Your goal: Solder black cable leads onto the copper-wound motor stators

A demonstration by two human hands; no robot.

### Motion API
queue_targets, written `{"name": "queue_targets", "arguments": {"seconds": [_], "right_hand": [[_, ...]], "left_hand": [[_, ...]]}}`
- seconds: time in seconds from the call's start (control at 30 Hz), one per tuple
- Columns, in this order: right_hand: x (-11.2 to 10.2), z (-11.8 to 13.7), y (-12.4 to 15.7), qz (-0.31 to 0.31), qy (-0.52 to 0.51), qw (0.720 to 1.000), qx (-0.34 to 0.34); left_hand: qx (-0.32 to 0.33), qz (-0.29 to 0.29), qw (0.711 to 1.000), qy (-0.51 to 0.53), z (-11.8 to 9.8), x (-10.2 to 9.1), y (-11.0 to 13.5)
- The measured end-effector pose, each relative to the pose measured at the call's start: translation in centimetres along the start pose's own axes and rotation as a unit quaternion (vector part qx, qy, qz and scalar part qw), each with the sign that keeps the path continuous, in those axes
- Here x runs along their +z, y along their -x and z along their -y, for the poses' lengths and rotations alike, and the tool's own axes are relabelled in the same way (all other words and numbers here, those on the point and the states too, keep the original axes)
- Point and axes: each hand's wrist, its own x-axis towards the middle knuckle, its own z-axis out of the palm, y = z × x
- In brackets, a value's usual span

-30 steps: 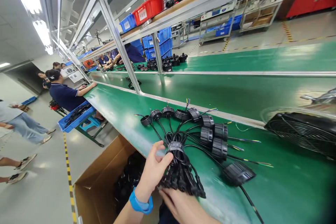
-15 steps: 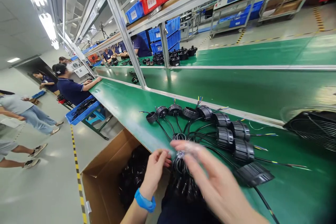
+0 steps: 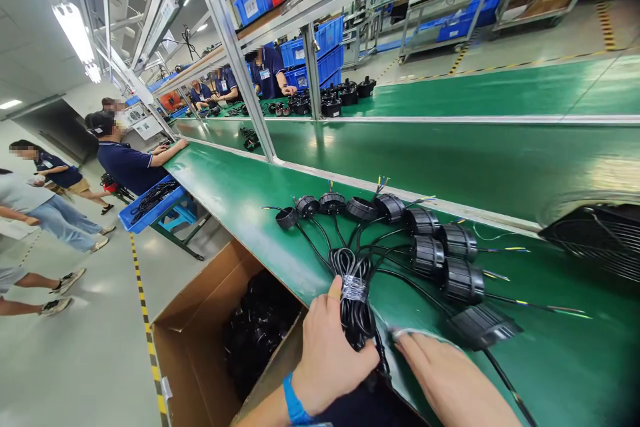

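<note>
A bundle of coiled black power cables (image 3: pixel 353 288) lies at the table's front edge, bound round its middle with clear, shiny wrapping. My left hand (image 3: pixel 330 340), with a blue band at the wrist, grips the bundle's near part, thumb and fingers round it. To the right, my right hand (image 3: pixel 435 367) is low over the green table, fingers close together. A thin pale strip (image 3: pixel 417 331) runs at its fingertips towards the bundle; blur hides its exact kind. From the bundle, cables fan out to several round black housings (image 3: pixel 427 255) with bare coloured wire ends.
An open cardboard box (image 3: pixel 195 340) with black parts inside stands left of the table (image 3: pixel 225 180). A black fan-like grille (image 3: pixel 600 240) sits at the right. Metal posts (image 3: pixel 235 60) carry a shelf with red and blue bins. Several people work further along the line.
My left hand has moved right and closed round the cable bundle. My right hand has drawn back from the bundle, down and to the right. The clear wrapping now shows plainly.
</note>
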Motion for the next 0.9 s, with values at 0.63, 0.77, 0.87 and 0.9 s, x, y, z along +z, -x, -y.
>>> {"name": "queue_targets", "arguments": {"seconds": [0.63, 0.77, 0.87, 0.9], "right_hand": [[-2.8, 10.5, -8.5, 0.275, -0.528, 0.8, 0.073], [-6.0, 9.5, -9.8, 0.232, -0.625, 0.737, 0.107], [-7.4, 7.6, -8.9, 0.171, -0.619, 0.756, 0.129], [-7.6, 6.6, -7.9, 0.145, -0.606, 0.768, 0.147]], "left_hand": [[-0.011, 0.104, 0.973, 0.205, -2.4, -5.6, -1.4], [0.064, 0.128, 0.979, 0.143, -4.2, -7.2, 0.1], [0.12, 0.053, 0.977, 0.168, -5.5, -8.6, 0.3], [0.121, 0.003, 0.976, 0.18, -5.5, -8.8, 0.1]]}}
